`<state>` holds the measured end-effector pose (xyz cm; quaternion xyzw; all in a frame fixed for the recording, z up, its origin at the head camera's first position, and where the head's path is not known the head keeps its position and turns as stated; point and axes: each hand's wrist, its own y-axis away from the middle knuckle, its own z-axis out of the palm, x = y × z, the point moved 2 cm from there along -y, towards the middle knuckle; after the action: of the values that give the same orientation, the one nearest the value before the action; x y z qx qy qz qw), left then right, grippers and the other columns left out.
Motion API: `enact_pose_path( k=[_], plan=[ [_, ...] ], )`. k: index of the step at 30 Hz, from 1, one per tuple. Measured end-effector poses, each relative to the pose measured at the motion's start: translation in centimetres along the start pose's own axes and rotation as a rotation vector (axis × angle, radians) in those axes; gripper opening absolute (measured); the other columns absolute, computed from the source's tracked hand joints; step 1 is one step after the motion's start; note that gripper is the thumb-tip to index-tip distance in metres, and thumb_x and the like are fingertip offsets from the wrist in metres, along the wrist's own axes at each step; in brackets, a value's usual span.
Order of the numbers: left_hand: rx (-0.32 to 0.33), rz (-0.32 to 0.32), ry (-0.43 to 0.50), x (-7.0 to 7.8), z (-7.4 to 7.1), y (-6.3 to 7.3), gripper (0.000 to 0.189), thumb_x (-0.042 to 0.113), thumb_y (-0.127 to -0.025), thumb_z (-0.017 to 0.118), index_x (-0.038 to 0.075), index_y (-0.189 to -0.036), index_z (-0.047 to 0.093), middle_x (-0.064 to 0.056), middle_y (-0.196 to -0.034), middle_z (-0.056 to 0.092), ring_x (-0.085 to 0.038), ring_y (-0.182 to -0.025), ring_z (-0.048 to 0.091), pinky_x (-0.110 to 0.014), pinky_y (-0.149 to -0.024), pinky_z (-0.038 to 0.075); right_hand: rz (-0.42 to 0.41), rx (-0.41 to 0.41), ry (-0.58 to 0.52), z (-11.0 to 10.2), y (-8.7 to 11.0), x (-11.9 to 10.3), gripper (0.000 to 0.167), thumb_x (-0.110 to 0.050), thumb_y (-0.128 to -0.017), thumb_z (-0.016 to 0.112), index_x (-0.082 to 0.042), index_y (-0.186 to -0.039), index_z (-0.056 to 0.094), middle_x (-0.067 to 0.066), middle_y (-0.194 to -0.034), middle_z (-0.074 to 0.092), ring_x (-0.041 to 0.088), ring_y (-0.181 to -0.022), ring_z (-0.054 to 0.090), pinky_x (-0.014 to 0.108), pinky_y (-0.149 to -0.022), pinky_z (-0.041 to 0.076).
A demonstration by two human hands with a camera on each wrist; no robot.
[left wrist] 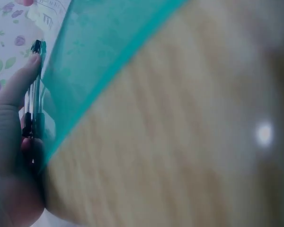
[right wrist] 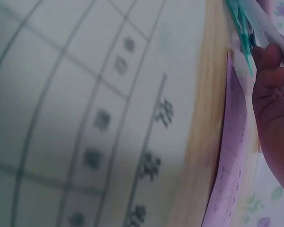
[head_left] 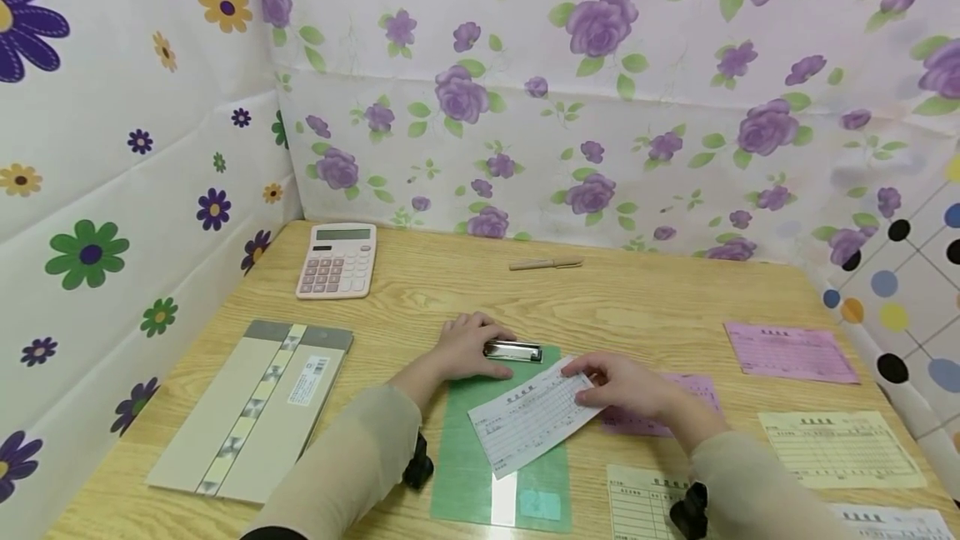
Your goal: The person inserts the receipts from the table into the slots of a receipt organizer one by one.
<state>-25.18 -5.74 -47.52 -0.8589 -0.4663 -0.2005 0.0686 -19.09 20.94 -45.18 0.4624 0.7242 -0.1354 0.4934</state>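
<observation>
A green translucent clipboard (head_left: pixel 457 473) lies on the table with its metal clip (head_left: pixel 513 351) at the far end. My left hand (head_left: pixel 468 347) rests at the clipboard's upper left, beside the clip. Its thumb lies on the near side of the clip, as the left wrist view also shows. Between the thumb and fingers of my right hand (head_left: pixel 626 390) is the right end of a white printed form (head_left: pixel 528 423), tilted above the clipboard. In the right wrist view, bent fingers (right wrist: pixel 270 56) pinch the paper's edge. A purple form (head_left: pixel 693 390) lies partly under my right hand.
On the left are a beige file folder (head_left: pixel 225 415) and a pink calculator (head_left: pixel 337 261). A pen (head_left: pixel 545 263) lies at the back. To the right lie a pink form (head_left: pixel 791 352), yellowish forms (head_left: pixel 840 448) and another white form (head_left: pixel 892 521).
</observation>
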Motion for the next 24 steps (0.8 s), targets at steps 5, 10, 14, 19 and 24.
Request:
enact_pose_path(
  k=[5,10,14,19,24],
  plan=[
    [-0.025,-0.048,0.062,0.3,-0.3,-0.3,0.053,0.059,-0.075,0.069,0.04,-0.122,0.056,0.005,-0.121,0.045,-0.018,-0.103,0.038,-0.041,-0.084,0.026,0.037,0.005,0.067,0.8,-0.6,-0.4,0.035,-0.031,-0.085,0.069,-0.026,-0.118,0.062,0.0,-0.118,0.058,0.016,-0.098,0.057,0.039,-0.085,0.042],
    [-0.007,-0.086,0.08,0.8,-0.5,-0.6,0.043,0.056,-0.076,0.069,0.039,-0.113,0.058,0.006,-0.114,0.047,-0.018,-0.097,0.038,-0.04,-0.08,0.025,0.066,0.011,0.054,1.5,-1.0,-1.0,0.034,-0.028,-0.084,0.07,-0.025,-0.117,0.062,0.002,-0.12,0.056,0.017,-0.1,0.055,0.04,-0.088,0.04],
    [0.028,-0.098,0.06,1.2,-0.4,-0.7,0.037,0.055,-0.079,0.067,0.037,-0.11,0.058,0.006,-0.11,0.048,-0.018,-0.093,0.038,-0.04,-0.078,0.024,0.093,0.031,0.025,2.1,-1.0,-1.3,0.034,-0.022,-0.084,0.07,-0.021,-0.118,0.062,0.003,-0.117,0.056,0.018,-0.096,0.055,0.038,-0.084,0.042],
    [0.066,-0.082,0.013,1.7,-0.3,-0.7,0.036,0.054,-0.079,0.067,0.034,-0.108,0.06,0.008,-0.113,0.051,-0.018,-0.096,0.041,-0.039,-0.078,0.026,0.022,0.097,0.217,2.9,-1.0,-1.9,0.036,-0.027,-0.084,0.07,-0.016,-0.117,0.062,0.003,-0.118,0.057,0.019,-0.103,0.053,0.043,-0.089,0.041],
    [0.094,-0.016,-0.041,2.1,-0.4,-0.6,0.032,0.049,-0.081,0.068,0.028,-0.103,0.061,0.011,-0.106,0.054,-0.014,-0.093,0.043,-0.037,-0.078,0.028,-0.036,0.165,0.389,3.9,-1.3,-2.1,0.044,-0.033,-0.079,0.075,-0.012,-0.115,0.061,0.008,-0.118,0.053,0.018,-0.1,0.052,0.041,-0.087,0.042]
  ],
)
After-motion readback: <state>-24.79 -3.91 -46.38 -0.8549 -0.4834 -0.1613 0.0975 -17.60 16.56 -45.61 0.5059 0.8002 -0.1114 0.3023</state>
